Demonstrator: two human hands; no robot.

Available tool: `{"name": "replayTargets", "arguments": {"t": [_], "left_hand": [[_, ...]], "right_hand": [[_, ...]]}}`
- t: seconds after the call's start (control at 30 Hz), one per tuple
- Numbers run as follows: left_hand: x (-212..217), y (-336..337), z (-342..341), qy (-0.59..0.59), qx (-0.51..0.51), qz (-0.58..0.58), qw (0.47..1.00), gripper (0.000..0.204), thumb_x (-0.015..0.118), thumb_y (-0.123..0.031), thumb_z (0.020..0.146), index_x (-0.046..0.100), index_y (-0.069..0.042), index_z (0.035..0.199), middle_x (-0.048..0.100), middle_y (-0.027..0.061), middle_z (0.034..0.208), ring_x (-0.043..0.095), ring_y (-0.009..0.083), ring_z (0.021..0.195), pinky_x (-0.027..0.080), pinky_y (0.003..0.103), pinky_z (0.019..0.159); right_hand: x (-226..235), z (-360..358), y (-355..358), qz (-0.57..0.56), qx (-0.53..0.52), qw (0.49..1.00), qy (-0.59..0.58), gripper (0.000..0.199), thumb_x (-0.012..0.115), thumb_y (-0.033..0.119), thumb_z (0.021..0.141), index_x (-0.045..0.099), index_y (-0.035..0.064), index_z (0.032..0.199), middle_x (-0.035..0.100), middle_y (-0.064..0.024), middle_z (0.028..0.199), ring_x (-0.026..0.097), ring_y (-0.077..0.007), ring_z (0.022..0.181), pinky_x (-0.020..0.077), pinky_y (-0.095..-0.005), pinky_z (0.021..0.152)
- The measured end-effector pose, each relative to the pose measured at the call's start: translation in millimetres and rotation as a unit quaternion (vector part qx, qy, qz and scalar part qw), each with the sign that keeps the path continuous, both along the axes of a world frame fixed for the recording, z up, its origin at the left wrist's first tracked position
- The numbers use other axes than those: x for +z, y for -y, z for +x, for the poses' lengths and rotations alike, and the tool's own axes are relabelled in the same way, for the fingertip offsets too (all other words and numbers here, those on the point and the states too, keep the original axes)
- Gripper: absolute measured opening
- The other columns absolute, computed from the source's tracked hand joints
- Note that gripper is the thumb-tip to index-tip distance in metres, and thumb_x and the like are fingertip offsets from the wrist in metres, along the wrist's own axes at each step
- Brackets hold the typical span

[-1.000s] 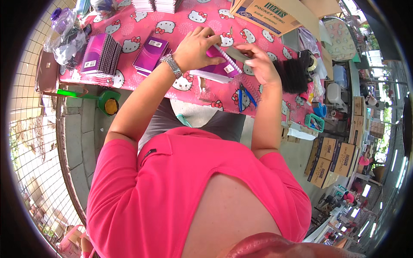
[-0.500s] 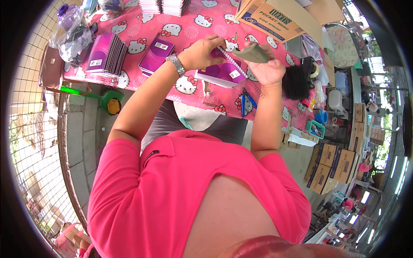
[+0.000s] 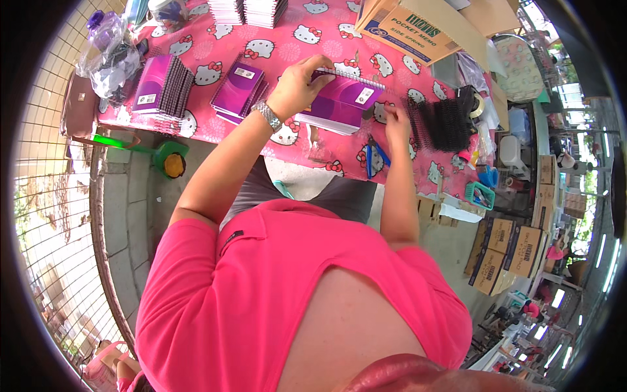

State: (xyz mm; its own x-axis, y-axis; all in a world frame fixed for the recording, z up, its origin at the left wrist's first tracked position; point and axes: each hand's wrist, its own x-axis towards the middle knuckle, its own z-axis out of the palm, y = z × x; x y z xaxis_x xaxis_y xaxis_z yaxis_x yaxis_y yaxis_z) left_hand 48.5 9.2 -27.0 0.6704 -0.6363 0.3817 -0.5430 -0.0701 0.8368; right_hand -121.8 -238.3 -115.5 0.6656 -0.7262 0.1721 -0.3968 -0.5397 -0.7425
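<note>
Purple spiral notebook, coil edge up, pinched in your left fingers

Item: purple spiral notebook [image 3: 366, 95], upper centre of the frame, cover tilted, label toward the right end, on or just above a white-edged purple pad stack [image 3: 330, 119]; whether they touch cannot be told.

Step in hand, as judged: steadying the coil edge for work on the binding. Next move seems to call for a firm left hold, the coil line kept straight, and your right fingers brought to its free right end.

Left hand [image 3: 299, 88]: thumb and fingers closed on the notebook's upper left corner, at the coil; palm left of the cover.

Right hand [image 3: 398, 127]: right of the notebook and apart from it, fingers curled, thumb near the forefinger; whether anything thin is held cannot be told.

Nearby: black wire coils [image 3: 450, 124], right of your right hand; blue-handled pliers [image 3: 370, 161], below the notebook, near the table edge.

Farther out: small notebook pile [image 3: 236, 91], left of your left hand; taller notebook stack [image 3: 153, 81], upper left; cardboard box [image 3: 408, 32], upper right; pink tablecloth [image 3: 281, 53] beneath all.
</note>
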Motion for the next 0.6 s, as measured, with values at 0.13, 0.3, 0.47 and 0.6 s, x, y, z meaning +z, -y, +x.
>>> {"name": "replayTargets", "arguments": {"t": [0.13, 0.3, 0.47, 0.6], "left_hand": [[-10, -7, -2, 0.048, 0.076, 0.003, 0.996, 0.020, 0.070, -0.021, 0.091, 0.065, -0.004, 0.098, 0.067, 0.0119, 0.080, 0.064, 0.0202, 0.062, 0.050, 0.030, 0.057], [-16, -3, -11, 0.072, 0.089, -0.059, 0.992, 0.024, 0.070, -0.023, 0.091, 0.066, -0.003, 0.104, 0.067, 0.0109, 0.079, 0.068, 0.0192, 0.061, 0.051, 0.028, 0.053], [-9, -7, -10, -0.043, 0.079, 0.023, 0.996, 0.025, 0.069, -0.022, 0.092, 0.063, -0.003, 0.107, 0.066, 0.0117, 0.076, 0.068, 0.0159, 0.059, 0.052, 0.029, 0.052], [-20, -5, -9, 0.045, 0.080, -0.050, 0.995, 0.024, 0.069, -0.019, 0.092, 0.063, -0.002, 0.108, 0.066, 0.0110, 0.074, 0.068, 0.0154, 0.060, 0.053, 0.028, 0.053]], "right_hand": [[-18, -60, -64, -0.230, 0.015, 0.950, -0.211, 0.040, 0.067, 0.025, 0.088, 0.061, 0.0048, 0.121, 0.062, -0.0213, 0.118, 0.057, -0.0415, 0.107, 0.0453, -0.0495, 0.093], [-25, -96, -88, -0.225, 0.025, 0.962, -0.153, 0.052, 0.072, 0.026, 0.084, 0.056, 0.0043, 0.128, 0.058, -0.0226, 0.121, 0.053, -0.0444, 0.111, 0.0420, -0.0515, 0.096], [33, -73, -109, -0.126, 0.081, 0.987, 0.064, 0.053, 0.076, 0.018, 0.080, 0.058, 0.0043, 0.128, 0.061, -0.0182, 0.121, 0.059, -0.0353, 0.108, 0.0457, -0.0440, 0.094], [86, -32, -144, -0.148, 0.180, 0.964, 0.127, 0.052, 0.076, 0.016, 0.080, 0.059, 0.0054, 0.128, 0.061, -0.0154, 0.121, 0.057, -0.0331, 0.111, 0.0456, -0.0419, 0.094]]}}
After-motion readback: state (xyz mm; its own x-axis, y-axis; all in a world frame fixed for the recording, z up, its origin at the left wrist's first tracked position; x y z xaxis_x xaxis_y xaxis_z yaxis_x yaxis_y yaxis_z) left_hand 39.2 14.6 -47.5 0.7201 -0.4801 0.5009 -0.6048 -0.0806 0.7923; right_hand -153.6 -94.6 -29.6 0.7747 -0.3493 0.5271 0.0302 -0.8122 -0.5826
